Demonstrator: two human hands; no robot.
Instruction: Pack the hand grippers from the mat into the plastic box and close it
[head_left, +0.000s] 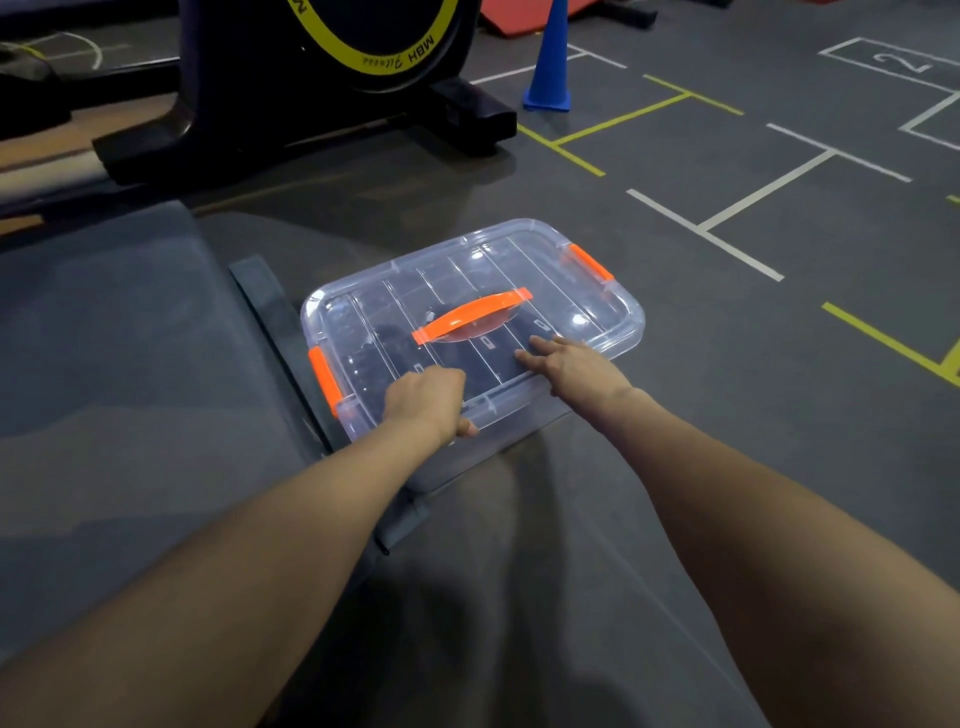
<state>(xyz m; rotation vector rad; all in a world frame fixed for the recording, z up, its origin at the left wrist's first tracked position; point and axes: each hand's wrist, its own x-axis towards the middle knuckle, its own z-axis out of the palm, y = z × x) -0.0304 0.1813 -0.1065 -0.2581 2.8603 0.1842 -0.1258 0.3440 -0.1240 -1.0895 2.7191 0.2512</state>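
A clear plastic box (571, 291) stands on the grey floor, its lid lying on top. The lid has an orange handle (470, 314) in the middle and orange clips at the left end (324, 379) and right end (589, 261). Dark hand grippers (384, 343) show dimly through the lid. My left hand (428, 402) curls over the near rim, thumb under the edge. My right hand (574, 364) lies flat on the lid's near right part, fingers spread. The grey mat (119, 338) lies to the left.
An exercise bike with a yellow-ringed wheel (311, 67) stands behind the mat. A blue cone (549, 62) is at the back. White and yellow lines (717, 218) mark the floor to the right. A dark strap (270, 306) edges the mat beside the box.
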